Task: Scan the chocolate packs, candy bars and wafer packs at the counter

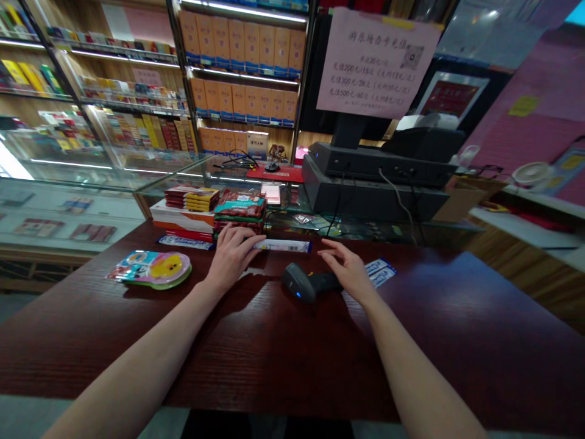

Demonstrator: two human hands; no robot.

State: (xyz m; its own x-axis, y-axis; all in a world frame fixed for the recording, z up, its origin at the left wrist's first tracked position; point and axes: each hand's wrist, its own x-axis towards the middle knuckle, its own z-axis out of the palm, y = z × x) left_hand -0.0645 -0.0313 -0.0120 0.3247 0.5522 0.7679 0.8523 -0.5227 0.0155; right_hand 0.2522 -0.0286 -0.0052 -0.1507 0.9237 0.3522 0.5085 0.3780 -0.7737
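While left hand touches slim packet, shelves hold orange boxes.

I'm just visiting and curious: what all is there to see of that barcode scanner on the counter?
The barcode scanner is a handheld one, in what looks like dark grey and black plastic. It lies on the dark reddish-brown tabletop, its rounded head to the left, its handle running right. A small blue light glows on the head, and a yellow-orange bit shows near the handle. The right hand hides the handle's right end; whether they touch is unclear.
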